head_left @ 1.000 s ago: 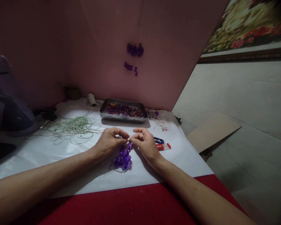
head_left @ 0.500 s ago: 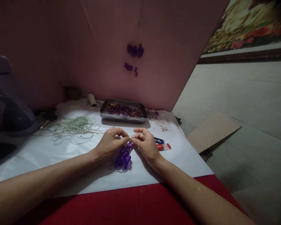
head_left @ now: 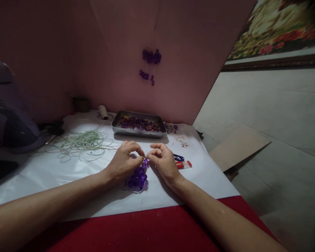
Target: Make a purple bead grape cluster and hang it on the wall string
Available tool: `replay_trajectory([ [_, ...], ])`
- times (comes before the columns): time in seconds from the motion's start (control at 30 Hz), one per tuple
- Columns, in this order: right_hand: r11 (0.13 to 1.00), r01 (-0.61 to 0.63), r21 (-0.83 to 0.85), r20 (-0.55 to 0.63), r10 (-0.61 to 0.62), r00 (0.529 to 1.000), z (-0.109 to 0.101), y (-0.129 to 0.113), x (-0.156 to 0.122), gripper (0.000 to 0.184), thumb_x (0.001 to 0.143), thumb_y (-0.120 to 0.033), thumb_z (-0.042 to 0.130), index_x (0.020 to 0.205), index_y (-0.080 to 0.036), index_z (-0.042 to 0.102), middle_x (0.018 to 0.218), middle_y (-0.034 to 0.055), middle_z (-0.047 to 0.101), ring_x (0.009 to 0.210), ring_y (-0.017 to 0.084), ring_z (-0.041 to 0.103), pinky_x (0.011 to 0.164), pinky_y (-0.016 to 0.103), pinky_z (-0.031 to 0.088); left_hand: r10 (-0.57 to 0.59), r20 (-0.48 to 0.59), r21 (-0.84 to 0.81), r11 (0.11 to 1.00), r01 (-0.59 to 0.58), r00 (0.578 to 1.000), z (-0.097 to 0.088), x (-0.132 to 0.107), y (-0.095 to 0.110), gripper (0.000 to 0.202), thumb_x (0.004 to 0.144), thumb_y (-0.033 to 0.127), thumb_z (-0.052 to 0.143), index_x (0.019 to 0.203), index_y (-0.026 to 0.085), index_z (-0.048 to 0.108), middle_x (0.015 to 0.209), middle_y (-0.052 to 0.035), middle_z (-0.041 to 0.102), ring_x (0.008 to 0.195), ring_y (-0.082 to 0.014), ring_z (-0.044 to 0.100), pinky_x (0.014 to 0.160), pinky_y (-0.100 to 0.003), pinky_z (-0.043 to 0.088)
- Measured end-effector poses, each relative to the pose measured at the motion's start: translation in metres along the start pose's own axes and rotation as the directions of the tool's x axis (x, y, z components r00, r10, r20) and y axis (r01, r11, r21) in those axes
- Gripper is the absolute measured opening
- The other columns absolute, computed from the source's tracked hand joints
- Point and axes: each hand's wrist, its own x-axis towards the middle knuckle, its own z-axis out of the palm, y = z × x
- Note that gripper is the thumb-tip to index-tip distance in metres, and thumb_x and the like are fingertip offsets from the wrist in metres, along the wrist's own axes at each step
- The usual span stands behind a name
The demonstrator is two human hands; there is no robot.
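A cluster of purple beads lies on the white sheet between my hands. My left hand is pinched, thumb and fingers closed at the top of the cluster. My right hand is also pinched, its fingertips meeting the left ones just above the top bead, on what looks like a thin thread too fine to make out. Both wrists rest on the sheet.
A metal tray of mixed beads stands behind my hands. Loose pale cord lies at the left, a cord spool at the back. A red lighter and blue scissors lie at the right. Purple bead clusters hang on the pink wall.
My left hand has shifted slightly right and down onto the top of the bead cluster. The right hand stays almost still.
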Motion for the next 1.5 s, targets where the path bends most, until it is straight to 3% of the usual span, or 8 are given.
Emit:
replay_trajectory([
  [0.33, 1.0, -0.001, 0.015, -0.009, 0.001, 1.0, 0.0002, 0.0005, -0.0009, 0.033, 0.065, -0.018, 0.066, 0.095, -0.018, 0.051, 0.064, -0.0051, 0.06, 0.058, 0.012, 0.051, 0.059, 0.028, 0.04, -0.135, -0.061, -0.072, 0.989, 0.131, 0.989, 0.0035, 0.0002, 0.0014, 0.009, 0.067, 0.018, 0.059, 0.06, 0.022, 0.063, 0.074, -0.0051, 0.065, 0.084, -0.0239, 0.055, 0.069, -0.037, 0.045],
  [0.73, 1.0, 0.002, 0.003, -0.003, -0.001, 1.0, -0.0009, 0.0019, -0.0006, 0.033, 0.065, -0.017, 0.066, 0.095, -0.018, 0.052, 0.064, -0.0049, 0.06, 0.059, 0.012, 0.052, 0.06, 0.028, 0.04, -0.13, -0.04, -0.019, 0.991, 0.13, 0.991, 0.0003, 0.0011, 0.0041, 0.008, 0.065, 0.018, 0.058, 0.058, 0.021, 0.061, 0.071, -0.0027, 0.065, 0.084, -0.0235, 0.055, 0.075, -0.037, 0.043],
  [0.97, 1.0, -0.002, -0.013, -0.005, 0.002, 1.0, -0.0005, 0.001, -0.0007, 0.033, 0.066, -0.018, 0.066, 0.096, -0.018, 0.052, 0.065, -0.004, 0.061, 0.06, 0.013, 0.052, 0.06, 0.028, 0.04, -0.153, -0.067, -0.052, 0.987, 0.15, 0.986, 0.0019, 0.0001, 0.0025, 0.011, 0.066, 0.018, 0.056, 0.057, 0.021, 0.059, 0.068, -0.0032, 0.063, 0.081, -0.0228, 0.056, 0.071, -0.036, 0.044],
  [1.17, 1.0, 0.0, -0.004, -0.001, 0.0, 1.0, 0.0001, 0.0003, -0.0008, 0.032, 0.065, -0.018, 0.066, 0.094, -0.018, 0.052, 0.064, -0.0049, 0.06, 0.059, 0.013, 0.052, 0.06, 0.028, 0.04, -0.121, -0.092, -0.043, 0.992, 0.117, 0.988, 0.0018, -0.0014, 0.003, 0.012, 0.067, 0.015, 0.057, 0.058, 0.022, 0.059, 0.069, -0.0027, 0.063, 0.08, -0.0224, 0.055, 0.069, -0.035, 0.043],
  [1.37, 1.0, 0.01, -0.013, -0.006, -0.011, 1.0, 0.0006, 0.0008, -0.0003, 0.032, 0.065, -0.018, 0.066, 0.094, -0.018, 0.052, 0.063, -0.005, 0.06, 0.059, 0.012, 0.052, 0.061, 0.028, 0.039, 0.035, -0.089, 0.021, 0.999, -0.033, 0.995, -0.0007, -0.005, 0.0054, 0.012, 0.071, 0.013, 0.054, 0.063, 0.021, 0.058, 0.071, -0.0011, 0.063, 0.08, -0.0207, 0.052, 0.073, -0.035, 0.042],
  [1.5, 1.0, 0.019, -0.025, -0.005, -0.019, 1.0, 0.0009, 0.0004, -0.0002, 0.031, 0.065, -0.018, 0.065, 0.094, -0.017, 0.052, 0.063, -0.0053, 0.06, 0.059, 0.012, 0.051, 0.062, 0.029, 0.04, 0.065, -0.096, 0.041, 0.997, -0.061, 0.993, -0.001, -0.0061, 0.0065, 0.013, 0.073, 0.012, 0.054, 0.064, 0.021, 0.057, 0.073, -0.0008, 0.063, 0.081, -0.0204, 0.051, 0.076, -0.035, 0.041],
])
